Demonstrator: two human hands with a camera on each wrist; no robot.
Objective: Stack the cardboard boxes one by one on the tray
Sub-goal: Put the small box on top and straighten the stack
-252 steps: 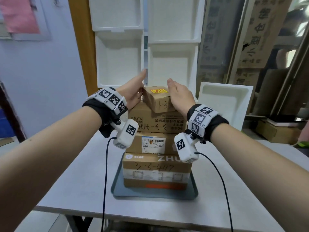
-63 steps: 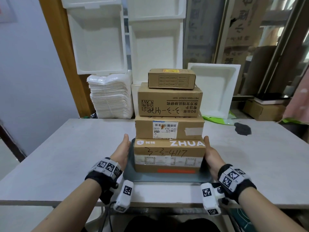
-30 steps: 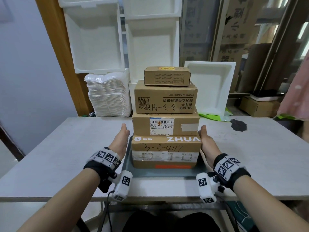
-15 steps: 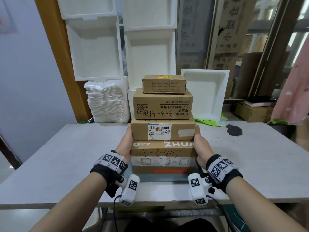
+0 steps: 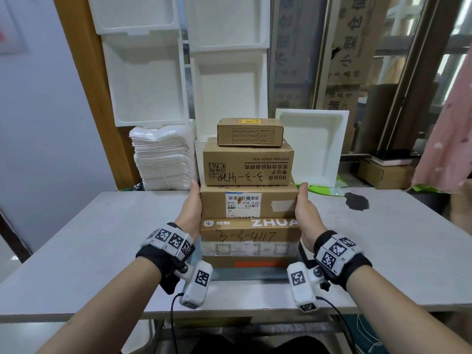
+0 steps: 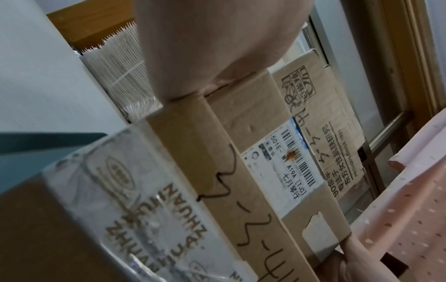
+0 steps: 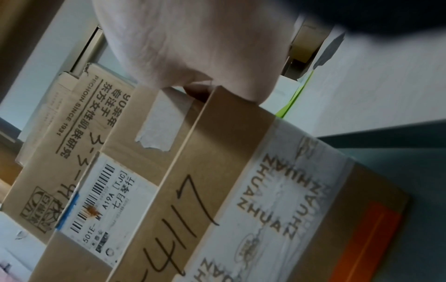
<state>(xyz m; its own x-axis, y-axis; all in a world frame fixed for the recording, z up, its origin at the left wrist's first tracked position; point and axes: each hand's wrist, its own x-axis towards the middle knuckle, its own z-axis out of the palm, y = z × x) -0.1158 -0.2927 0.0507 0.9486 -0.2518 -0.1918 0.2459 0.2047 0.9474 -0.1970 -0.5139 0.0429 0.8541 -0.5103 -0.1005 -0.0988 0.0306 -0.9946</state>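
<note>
A stack of cardboard boxes stands on the dark grey tray (image 5: 245, 275) near the table's front edge. The bottom box (image 5: 249, 241) reads "ZHUAN". On it sits the barcode-label box (image 5: 217, 204), then a larger printed box (image 5: 247, 162), then the small top box (image 5: 250, 131). My left hand (image 5: 192, 208) presses flat on the left side of the barcode-label box and my right hand (image 5: 305, 208) on its right side. In the left wrist view my left hand (image 6: 205, 47) lies on that box's corner (image 6: 253, 114). In the right wrist view my right hand (image 7: 193, 47) does the same. The fingers are hidden behind the boxes.
The stack stands on a grey table (image 5: 102, 238) with a dark stain (image 5: 356, 200) at the back right. White foam trays (image 5: 148, 80) stand behind, with a pile of white sheets (image 5: 163, 159) and a leaning foam tray (image 5: 311, 144). Pink cloth (image 5: 449, 136) hangs at right.
Both hands have risen from beside the tray and bottom box to the sides of the barcode-label box. The stack has not shifted.
</note>
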